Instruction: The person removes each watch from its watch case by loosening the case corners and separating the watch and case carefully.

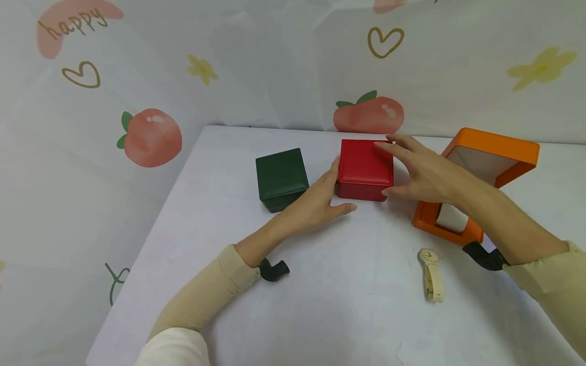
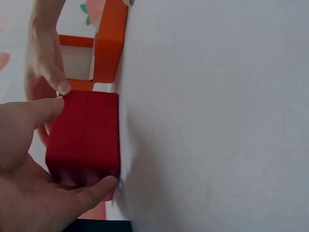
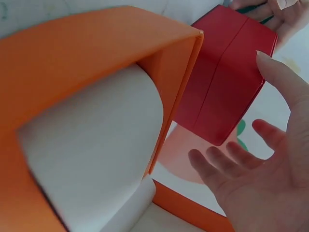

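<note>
A red closed box [image 1: 366, 161] stands on the table between my two hands. My left hand [image 1: 316, 204] lies along its left side, fingers extended and thumb spread away. On the other side my right hand [image 1: 423, 170] is at the box's right edge, fingers spread, its thumb [image 3: 276, 72] at a corner. In the right wrist view the other fingers are apart from the box. An orange box [image 1: 446, 235] with its lid raised and a white cushion [image 1: 451, 218] inside stands beneath my right forearm, partly hidden by it.
A dark green closed box [image 1: 281, 178] stands left of the red one, just behind my left wrist. A cream watch [image 1: 431, 274] lies on the white table [image 1: 339, 305] in front of the orange box. A printed white sheet [image 1: 270, 66] hangs behind the table.
</note>
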`<state>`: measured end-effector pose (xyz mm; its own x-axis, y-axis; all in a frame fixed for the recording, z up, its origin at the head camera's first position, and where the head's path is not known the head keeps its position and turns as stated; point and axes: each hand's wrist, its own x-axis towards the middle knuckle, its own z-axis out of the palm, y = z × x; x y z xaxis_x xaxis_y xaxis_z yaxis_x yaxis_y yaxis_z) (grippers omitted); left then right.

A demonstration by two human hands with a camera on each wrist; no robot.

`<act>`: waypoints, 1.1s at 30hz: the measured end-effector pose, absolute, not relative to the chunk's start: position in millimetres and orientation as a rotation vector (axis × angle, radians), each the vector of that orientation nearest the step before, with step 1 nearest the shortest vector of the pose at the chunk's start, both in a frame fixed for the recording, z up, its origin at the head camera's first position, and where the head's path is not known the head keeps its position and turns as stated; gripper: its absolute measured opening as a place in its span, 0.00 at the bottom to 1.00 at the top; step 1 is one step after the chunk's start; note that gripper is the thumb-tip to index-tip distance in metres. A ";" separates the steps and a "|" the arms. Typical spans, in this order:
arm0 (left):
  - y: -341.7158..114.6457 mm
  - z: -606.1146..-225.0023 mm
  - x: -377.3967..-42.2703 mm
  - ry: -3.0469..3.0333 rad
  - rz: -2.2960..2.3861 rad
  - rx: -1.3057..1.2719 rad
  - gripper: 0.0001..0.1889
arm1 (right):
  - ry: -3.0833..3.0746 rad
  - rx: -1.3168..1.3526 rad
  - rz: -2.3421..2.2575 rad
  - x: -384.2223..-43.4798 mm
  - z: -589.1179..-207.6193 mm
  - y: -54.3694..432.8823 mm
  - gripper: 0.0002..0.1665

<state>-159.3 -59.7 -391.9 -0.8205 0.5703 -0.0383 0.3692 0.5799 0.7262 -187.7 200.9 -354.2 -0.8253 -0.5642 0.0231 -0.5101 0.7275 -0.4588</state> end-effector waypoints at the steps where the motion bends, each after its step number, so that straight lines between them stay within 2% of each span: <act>1: -59.6 -392.8 -159.8 2.536 1.099 0.781 0.56 | 2.798 -0.876 -0.695 -189.3 -354.8 199.9 0.55; 18: -65.0 -399.9 -163.8 2.459 1.227 0.728 0.49 | 2.686 -0.739 -0.719 -198.3 -361.1 194.0 0.57; 24: -63.4 -403.7 -163.1 2.459 1.266 0.712 0.43 | 2.641 -0.680 -0.806 -199.5 -361.2 194.9 0.56; 33: -59.3 -406.4 -161.9 2.424 1.391 0.546 0.37 | 2.582 -0.672 -0.923 -202.5 -363.8 198.7 0.59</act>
<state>-161.9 -59.3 -406.4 -0.8851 0.4610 -0.0639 0.1774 0.4611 0.8694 -202.5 198.7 -363.8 -0.8393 -0.5267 -0.1349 -0.3217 0.6811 -0.6577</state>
